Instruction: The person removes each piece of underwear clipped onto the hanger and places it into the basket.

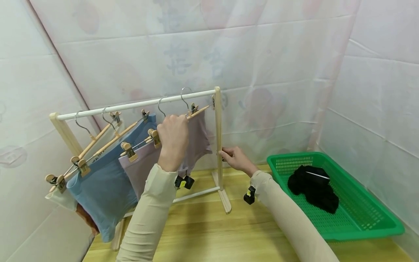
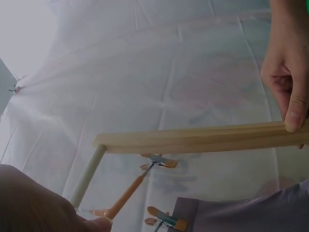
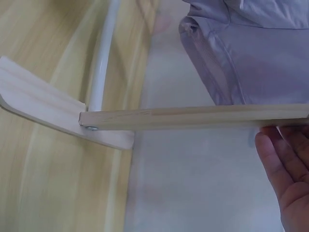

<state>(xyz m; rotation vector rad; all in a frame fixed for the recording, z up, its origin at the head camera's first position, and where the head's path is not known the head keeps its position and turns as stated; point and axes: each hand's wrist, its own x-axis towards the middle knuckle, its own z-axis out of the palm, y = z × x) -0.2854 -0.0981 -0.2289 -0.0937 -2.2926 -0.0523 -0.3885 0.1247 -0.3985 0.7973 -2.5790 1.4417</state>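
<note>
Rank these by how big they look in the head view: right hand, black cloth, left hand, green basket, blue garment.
Largest to smallest, by apparent size only:
1. green basket
2. blue garment
3. black cloth and left hand, too alike to rank
4. right hand

Before you, the rack [image 1: 218,145] stands upright: pale wooden posts, flat feet, a white top rail with metal hooks over it. Toward its right end, you have slim wooden hangers [image 1: 199,111] turned askew to the rail, and lilac cloth [image 1: 196,140] clipped on, drooping in loose creases.
</note>
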